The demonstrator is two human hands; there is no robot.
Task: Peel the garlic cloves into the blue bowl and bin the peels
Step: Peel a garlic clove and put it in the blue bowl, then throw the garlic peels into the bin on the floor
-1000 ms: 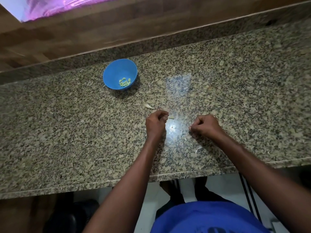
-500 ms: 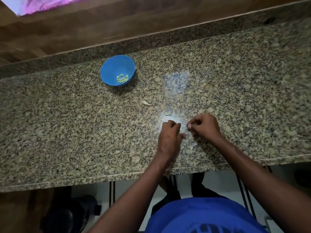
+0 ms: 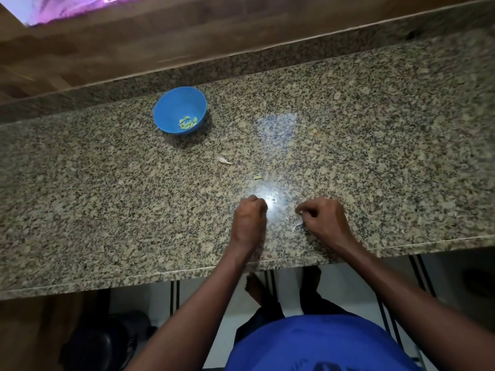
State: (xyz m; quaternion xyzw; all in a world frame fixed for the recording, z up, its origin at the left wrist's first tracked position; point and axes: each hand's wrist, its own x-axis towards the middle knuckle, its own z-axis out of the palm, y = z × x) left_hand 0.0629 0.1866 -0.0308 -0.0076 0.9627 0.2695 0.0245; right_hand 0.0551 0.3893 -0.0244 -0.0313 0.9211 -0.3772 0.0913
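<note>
Evidently we are gathering peels — right hand (image 3: 322,218) pinches a pale scrap (image 3: 301,211), left hand (image 3: 250,218) curled, contents untold; blue bowl (image 3: 180,109) sits well beyond the left — binning comes next.

A speckled grey-and-tan granite countertop (image 3: 107,210) fills most of the view, with a bright patch of reflected light near its middle. A raised granite ledge (image 3: 267,62) runs along its far edge, backed by brown wooden panelling (image 3: 134,36). Below the near edge lies a white floor with dark stripes (image 3: 174,293). A dark rounded object (image 3: 101,344), unclear in shadow, sits lower left.
</note>
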